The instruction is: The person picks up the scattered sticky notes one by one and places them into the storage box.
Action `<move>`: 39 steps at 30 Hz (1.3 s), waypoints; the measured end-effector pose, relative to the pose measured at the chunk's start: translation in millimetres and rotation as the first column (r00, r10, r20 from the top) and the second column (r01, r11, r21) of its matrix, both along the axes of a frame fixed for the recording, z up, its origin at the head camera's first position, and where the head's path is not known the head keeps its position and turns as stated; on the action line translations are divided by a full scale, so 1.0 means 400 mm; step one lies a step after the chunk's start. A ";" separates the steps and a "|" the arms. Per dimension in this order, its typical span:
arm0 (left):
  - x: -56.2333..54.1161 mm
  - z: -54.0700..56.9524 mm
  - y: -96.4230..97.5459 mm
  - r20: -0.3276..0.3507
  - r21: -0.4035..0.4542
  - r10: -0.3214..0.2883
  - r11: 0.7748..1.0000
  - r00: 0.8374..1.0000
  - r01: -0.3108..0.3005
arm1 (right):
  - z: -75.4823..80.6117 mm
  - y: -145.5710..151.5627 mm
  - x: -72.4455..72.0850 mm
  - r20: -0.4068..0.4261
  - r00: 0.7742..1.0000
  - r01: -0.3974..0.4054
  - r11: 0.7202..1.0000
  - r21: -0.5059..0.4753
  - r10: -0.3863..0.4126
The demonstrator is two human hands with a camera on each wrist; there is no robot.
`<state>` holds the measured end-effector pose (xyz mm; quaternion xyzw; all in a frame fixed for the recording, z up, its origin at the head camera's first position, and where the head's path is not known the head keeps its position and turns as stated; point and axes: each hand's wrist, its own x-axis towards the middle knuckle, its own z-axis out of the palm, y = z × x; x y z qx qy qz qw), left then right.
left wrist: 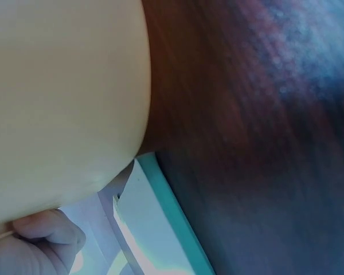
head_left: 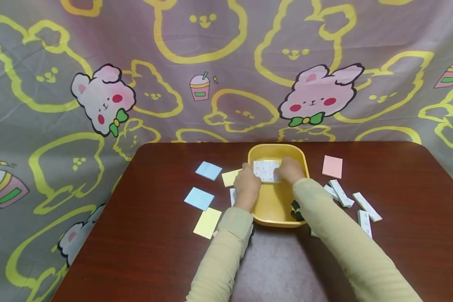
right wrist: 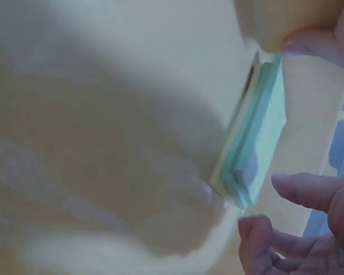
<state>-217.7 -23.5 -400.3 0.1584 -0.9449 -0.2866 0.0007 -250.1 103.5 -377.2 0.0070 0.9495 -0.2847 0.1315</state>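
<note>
Yellow bin (head_left: pixel 273 201) is sitting upright, showing open top, rounded corners, smooth glossy floor. Inside, white stack (head_left: pixel 265 171) is lying printed face up near bin's 12 o'clock wall, its rows of faint marks appearing too small to read. Stack's side is showing pale green and cream layers. Left hand (head_left: pixel 248 184) is resting at bin's 9 o'clock rim. Right hand (head_left: pixel 290 170) is hovering just beside stack's 3 o'clock end, thumb and forefinger standing apart.
</note>
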 end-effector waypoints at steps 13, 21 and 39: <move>0.002 0.001 0.002 -0.018 -0.062 -0.004 0.998 1.000 0.003 | 0.085 0.014 -0.005 -0.096 0.995 0.010 1.000 0.029 -0.007; 0.005 0.004 0.005 -0.022 -0.056 0.006 0.998 1.000 -0.007 | 0.128 0.049 -0.014 -0.081 0.996 0.036 0.999 -0.030 -0.038; 0.006 0.004 0.004 -0.026 -0.037 0.007 0.999 1.000 -0.008 | 0.150 0.183 -0.023 -0.140 0.978 0.151 0.988 -0.037 -0.155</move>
